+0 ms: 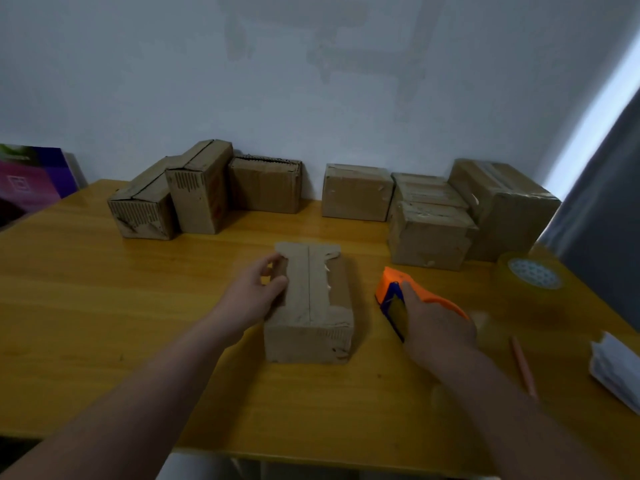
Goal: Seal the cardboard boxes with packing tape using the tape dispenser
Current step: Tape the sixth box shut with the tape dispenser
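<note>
tape dispenser point(412, 299) right of box point(311, 306)

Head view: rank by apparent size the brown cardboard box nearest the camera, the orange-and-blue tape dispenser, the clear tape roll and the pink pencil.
1. brown cardboard box
2. orange-and-blue tape dispenser and clear tape roll: alike, dispenser partly under right hand
3. pink pencil
</note>
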